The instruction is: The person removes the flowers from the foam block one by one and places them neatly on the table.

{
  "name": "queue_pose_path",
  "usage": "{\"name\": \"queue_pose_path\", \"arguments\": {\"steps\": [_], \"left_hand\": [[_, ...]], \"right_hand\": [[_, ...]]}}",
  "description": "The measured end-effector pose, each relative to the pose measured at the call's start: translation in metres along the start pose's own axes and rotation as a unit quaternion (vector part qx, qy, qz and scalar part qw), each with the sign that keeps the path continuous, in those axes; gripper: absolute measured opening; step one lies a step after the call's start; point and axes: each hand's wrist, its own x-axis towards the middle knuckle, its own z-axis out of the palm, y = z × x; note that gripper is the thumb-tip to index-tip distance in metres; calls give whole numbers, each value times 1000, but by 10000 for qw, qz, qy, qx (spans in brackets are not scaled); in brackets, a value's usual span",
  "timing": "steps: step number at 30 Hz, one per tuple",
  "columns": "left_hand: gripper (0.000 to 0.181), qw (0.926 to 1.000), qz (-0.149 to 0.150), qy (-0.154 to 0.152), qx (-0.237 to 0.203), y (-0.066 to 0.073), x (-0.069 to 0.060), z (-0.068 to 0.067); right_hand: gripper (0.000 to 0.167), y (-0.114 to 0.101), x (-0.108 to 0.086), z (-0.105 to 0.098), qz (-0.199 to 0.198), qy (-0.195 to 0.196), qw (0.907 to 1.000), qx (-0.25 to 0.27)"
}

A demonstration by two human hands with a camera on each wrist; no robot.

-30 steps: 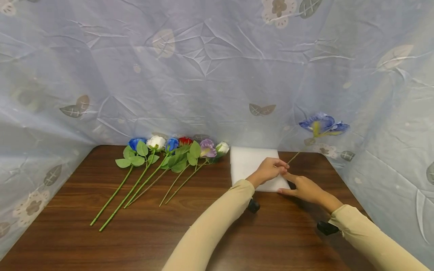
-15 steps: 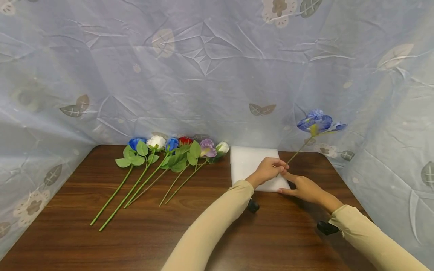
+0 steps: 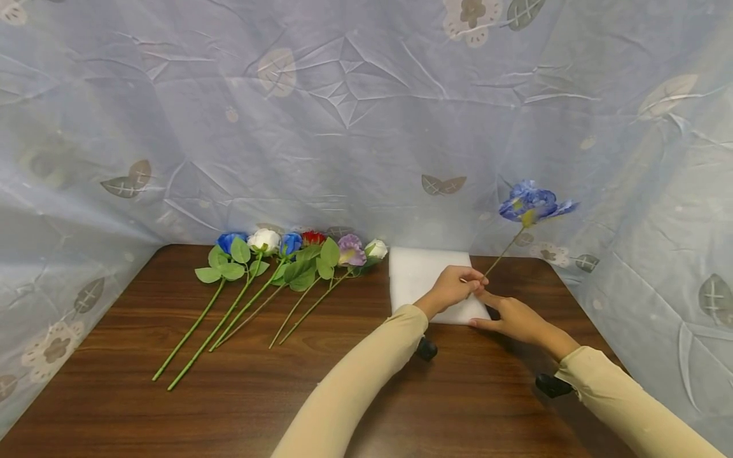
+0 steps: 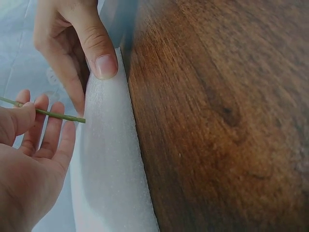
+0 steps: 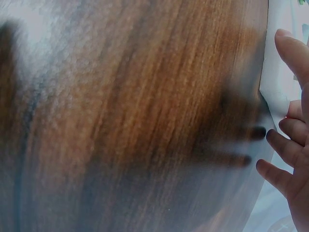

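In the head view, my left hand [image 3: 452, 287] pinches the thin stem [image 3: 504, 251] of an artificial blue flower [image 3: 528, 205] between thumb and fingers. The bloom leans up to the right, and the stem's cut green end [image 4: 72, 118] pokes past the fingers in the left wrist view. Beneath my hands lies a white foam sheet [image 3: 420, 270], apparently folded or stacked. My right hand [image 3: 518, 320] rests at its right corner, the thumb [image 4: 104, 60] touching the foam and the other fingers [image 5: 275, 176] fairly straight. The right index fingertip is close to the left fingers.
Left of the foam, several artificial flowers lie in a row on the brown wooden table [image 3: 258, 407]: blue roses [image 3: 231, 242], a white rose [image 3: 264, 241], a red flower [image 3: 312, 238], a purple flower [image 3: 351, 250] and a white bud [image 3: 376, 249]. A patterned curtain [image 3: 366, 127] encloses the table.
The blue bloom has tilted upward and shifted slightly left, showing more of its stem. Both hands and the foam sheet stay nearly where they were.
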Motion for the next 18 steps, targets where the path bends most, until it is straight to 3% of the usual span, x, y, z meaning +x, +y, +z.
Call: {"name": "queue_pose_path", "arguments": {"steps": [8,18], "left_hand": [[19,9992,349,-27,217,3,1,-5],[20,9993,344,-76,125,15,-4,-15]], "right_hand": [[82,0,0,0,80,-66,9999,-50],[82,0,0,0,105,-34,9999,-92]]}}
